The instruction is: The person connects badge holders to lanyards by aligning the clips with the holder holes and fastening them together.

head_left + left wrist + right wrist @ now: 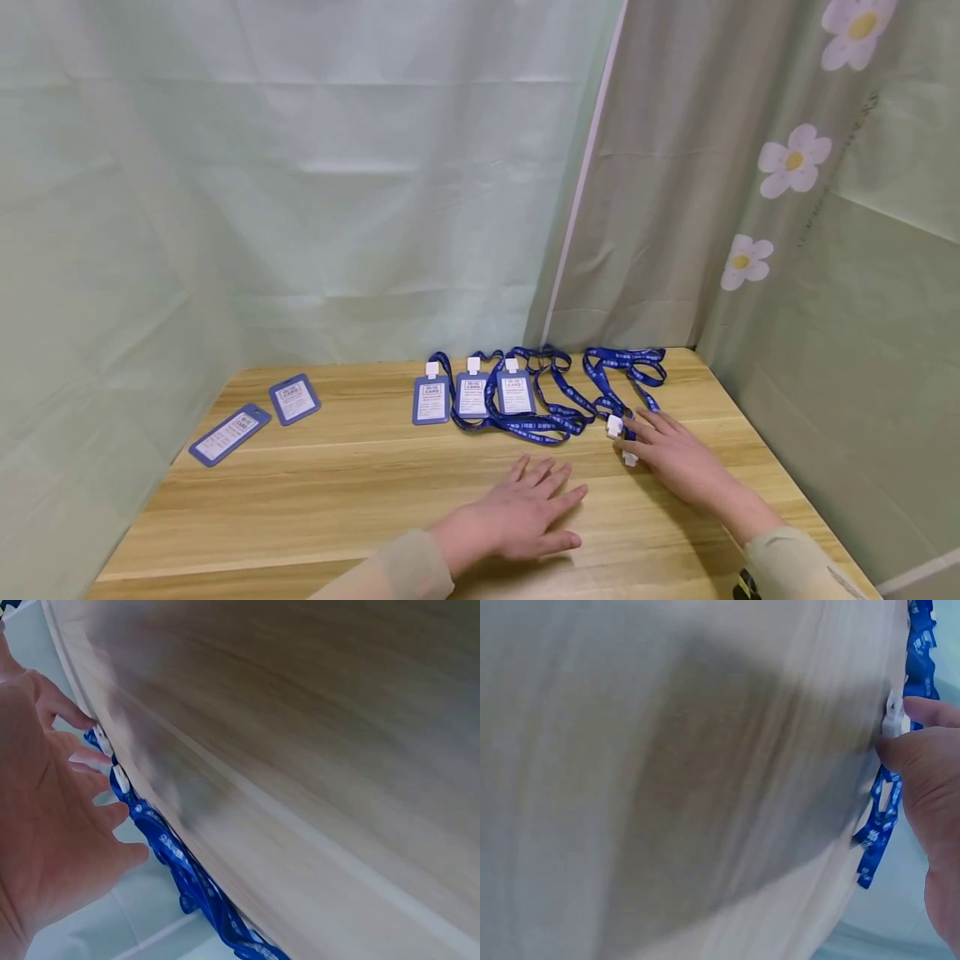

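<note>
My right hand (686, 462) is at the right of the table, thumb and index finger pinching a blue lanyard at its white clip (893, 712). A second white clip (630, 459) lies just below the thumb. The strap of the blue lanyard (609, 375) runs back from the fingers in loose loops. My left hand (525, 512) is over the table's front middle, palm down and fingers spread, holding nothing. Beyond it three blue card holders with white clips lie in a row: the left holder (431, 402), the middle holder (472, 396) and the right holder (514, 395).
More blue lanyard (536, 429) lies tangled over and beside the row. Two blue card holders without straps lie at the left: a tilted holder (228, 435) and another (295, 400) behind it. Pale curtains (420, 208) hang along the back and sides of the wooden table (337, 475).
</note>
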`<state>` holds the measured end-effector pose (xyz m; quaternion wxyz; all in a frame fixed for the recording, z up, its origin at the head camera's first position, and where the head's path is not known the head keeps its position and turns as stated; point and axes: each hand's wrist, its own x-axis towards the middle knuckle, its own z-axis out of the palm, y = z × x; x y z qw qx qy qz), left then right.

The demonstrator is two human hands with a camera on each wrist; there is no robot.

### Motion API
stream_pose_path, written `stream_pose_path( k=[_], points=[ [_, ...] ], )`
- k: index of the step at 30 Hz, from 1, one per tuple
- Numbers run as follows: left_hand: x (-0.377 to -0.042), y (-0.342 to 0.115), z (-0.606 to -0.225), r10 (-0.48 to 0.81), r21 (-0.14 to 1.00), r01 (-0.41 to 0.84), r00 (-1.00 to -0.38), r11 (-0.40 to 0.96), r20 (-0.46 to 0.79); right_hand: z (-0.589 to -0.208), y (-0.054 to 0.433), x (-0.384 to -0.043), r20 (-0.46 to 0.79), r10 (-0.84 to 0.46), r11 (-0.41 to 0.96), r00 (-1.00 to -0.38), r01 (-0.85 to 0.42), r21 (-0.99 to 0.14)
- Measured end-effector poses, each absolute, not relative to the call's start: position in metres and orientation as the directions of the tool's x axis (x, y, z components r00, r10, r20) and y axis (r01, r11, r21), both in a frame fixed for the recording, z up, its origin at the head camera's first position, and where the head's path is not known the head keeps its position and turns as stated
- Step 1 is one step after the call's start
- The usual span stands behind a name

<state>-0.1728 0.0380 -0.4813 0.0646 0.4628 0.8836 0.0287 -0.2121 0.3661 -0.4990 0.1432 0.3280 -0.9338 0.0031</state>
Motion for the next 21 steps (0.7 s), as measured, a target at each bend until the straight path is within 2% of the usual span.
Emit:
stream_pose_path(
  k=[4,9,12,17,19,21],
  points=[
    [-0.172,0.045,-0.482,0.825,0.096,0.819,-0.560,0.565,-0.082,-0.492,0.359,-0.216,0.228,-0.663,0.748,-0.713,-0.646,0.152],
    [-0.171,0.048,-0.482,0.822,0.087,0.818,-0.562,0.569,-0.091,-0.493,0.356,-0.222,0.178,-0.652,0.758,-0.737,-0.626,0.185],
    [-0.171,0.049,-0.483,0.818,0.080,0.814,-0.567,0.575,-0.099,-0.494,0.356,-0.224,0.176,-0.643,0.766,-0.745,-0.619,0.175],
    [-0.172,0.048,-0.484,0.809,0.083,0.805,-0.580,0.587,-0.094,-0.496,0.357,-0.228,0.209,-0.657,0.754,-0.725,-0.638,0.157],
    [-0.173,0.048,-0.484,0.807,0.092,0.802,-0.584,0.591,-0.094,-0.496,0.355,-0.230,0.221,-0.642,0.766,-0.735,-0.631,0.127],
    [-0.173,0.048,-0.483,0.805,0.092,0.800,-0.586,0.593,-0.094,-0.496,0.352,-0.230,0.245,-0.596,0.795,-0.765,-0.605,0.047]
  ],
)
